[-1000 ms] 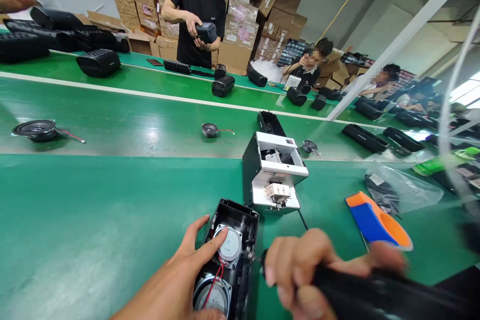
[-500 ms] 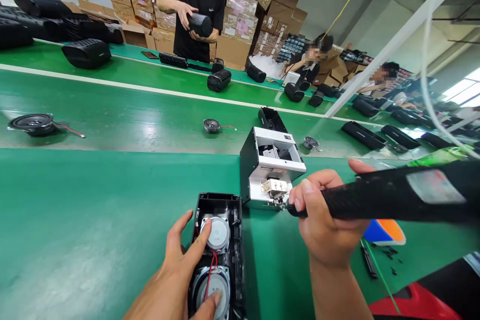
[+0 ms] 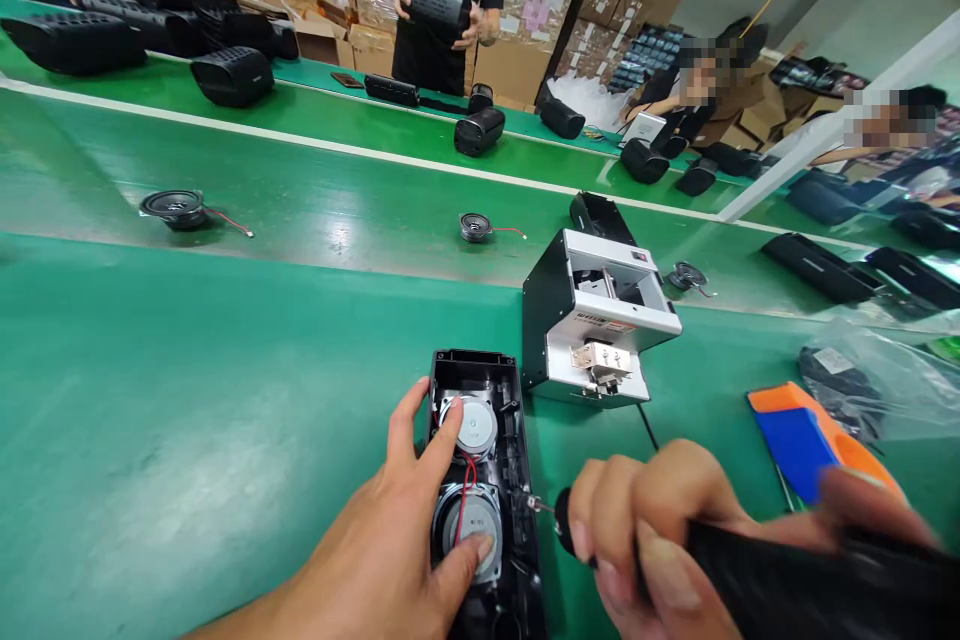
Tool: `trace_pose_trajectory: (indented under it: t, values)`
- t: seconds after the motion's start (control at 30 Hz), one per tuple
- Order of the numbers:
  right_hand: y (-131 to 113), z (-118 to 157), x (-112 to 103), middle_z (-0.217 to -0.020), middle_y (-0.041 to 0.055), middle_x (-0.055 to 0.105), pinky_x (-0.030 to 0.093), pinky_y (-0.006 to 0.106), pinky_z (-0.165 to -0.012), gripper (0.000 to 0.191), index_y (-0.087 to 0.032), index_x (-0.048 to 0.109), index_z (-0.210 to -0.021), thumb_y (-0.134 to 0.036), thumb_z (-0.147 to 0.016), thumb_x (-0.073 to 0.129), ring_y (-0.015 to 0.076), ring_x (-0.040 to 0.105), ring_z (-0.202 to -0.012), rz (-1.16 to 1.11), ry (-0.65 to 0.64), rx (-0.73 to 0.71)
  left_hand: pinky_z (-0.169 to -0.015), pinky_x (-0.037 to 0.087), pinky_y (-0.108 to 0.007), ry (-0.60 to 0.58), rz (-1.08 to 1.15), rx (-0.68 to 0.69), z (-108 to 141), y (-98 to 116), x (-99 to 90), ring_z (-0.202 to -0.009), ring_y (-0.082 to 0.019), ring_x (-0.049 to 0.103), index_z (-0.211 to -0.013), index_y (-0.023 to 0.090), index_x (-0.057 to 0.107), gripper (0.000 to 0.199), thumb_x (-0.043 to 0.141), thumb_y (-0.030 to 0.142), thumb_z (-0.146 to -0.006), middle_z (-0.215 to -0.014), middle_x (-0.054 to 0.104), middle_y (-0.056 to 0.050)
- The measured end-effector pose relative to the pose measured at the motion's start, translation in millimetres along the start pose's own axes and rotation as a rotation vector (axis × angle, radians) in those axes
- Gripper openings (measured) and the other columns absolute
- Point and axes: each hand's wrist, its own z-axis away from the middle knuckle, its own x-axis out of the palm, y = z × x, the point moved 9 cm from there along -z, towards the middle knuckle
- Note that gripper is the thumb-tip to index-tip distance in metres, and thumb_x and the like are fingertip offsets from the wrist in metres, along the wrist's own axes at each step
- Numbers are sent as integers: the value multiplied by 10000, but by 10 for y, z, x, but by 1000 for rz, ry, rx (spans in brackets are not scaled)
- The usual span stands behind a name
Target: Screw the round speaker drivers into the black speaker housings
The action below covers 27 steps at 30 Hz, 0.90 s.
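Observation:
My left hand (image 3: 390,510) grips the open black speaker housing (image 3: 474,360) on the green bench, fingers along its left side and over the upper speaker driver (image 3: 478,426), thumb on the lower speaker driver (image 3: 469,523). Red wires run between the drivers. Wrapped around a black electric screwdriver (image 3: 795,570) is my right hand (image 3: 660,510). The screwdriver lies nearly level, its bit (image 3: 538,502) pointing left at the housing's right side, by the lower driver; a small piece shows at the tip. Whether the bit touches the housing I cannot tell.
A screw feeder (image 3: 600,315) stands just behind the housing. Loose speaker drivers (image 3: 176,208) lie on the conveyor beyond. An orange-and-blue object (image 3: 795,440) and a plastic bag (image 3: 900,380) are at right. Across the line, a person holds a black speaker (image 3: 439,8).
My right hand has brought the electric screwdriver from the screw feeder's front down and toward the housing. My left hand stays on the housing. The view has shifted, and the co-worker's speaker has turned.

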Motion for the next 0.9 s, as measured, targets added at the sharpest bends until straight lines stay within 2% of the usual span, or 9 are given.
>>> trace_pose_trajectory:
  t: [0.07,0.1,0.2,0.4,0.6,0.73,0.9]
  values:
    - [82,-24,108,-819,-72,556,518,333,-588,553,-493,462,-1539,-188,-1147,707,154,554,-563,-16,4,-4,-1063,694,-549,5,4,-3,-1,2,-6,-1265,-366,794,-1826,508,56,1070,665,434,-949,-1913,-236,22]
    - [122,-42,154,-835,-68,562,515,327,-591,596,-479,430,-1577,-176,-1144,706,153,568,-585,-19,-3,3,-1063,694,-551,4,8,0,-2,6,-8,-1278,-374,789,-1826,507,57,1079,672,433,-943,-1912,-238,23]
    - [197,-74,218,-837,-68,553,508,313,-580,564,-456,439,-1577,-186,-1147,683,153,572,-590,14,-23,18,-1067,693,-566,-2,24,8,-3,24,-23,-1297,-386,783,-1825,512,38,1101,683,423,-937,-1908,-258,20]
    - [240,-36,193,-842,-74,519,491,319,-565,564,-429,391,-1595,-172,-1157,637,153,559,-578,56,-38,-4,-1129,659,-587,-24,32,6,17,68,-43,-1338,-392,762,-1825,502,33,1111,688,359,-940,-1909,-249,-3]
    - [293,-33,226,-862,-73,530,479,301,-554,459,-395,475,-1474,-139,-1130,640,133,528,-584,-1,-74,-22,-1122,662,-588,-17,19,43,5,71,-40,-1249,-352,799,-1815,522,-14,1132,690,340,-948,-1898,-270,-26]
    - [297,-14,285,-840,-79,511,489,295,-571,417,-391,469,-1373,-124,-1107,646,144,529,-597,30,-95,-49,-1152,644,-584,14,28,80,16,69,-43,-1286,-350,786,-1805,556,-5,1122,684,312,-955,-1901,-254,-12]
    - [368,25,301,-863,-62,507,473,263,-562,306,-353,459,-1211,-139,-1115,656,152,553,-649,6,-128,33,-1141,651,-590,28,40,99,11,55,-40,-1271,-347,797,-1798,582,-3,1110,680,314,-965,-1909,-228,-2]
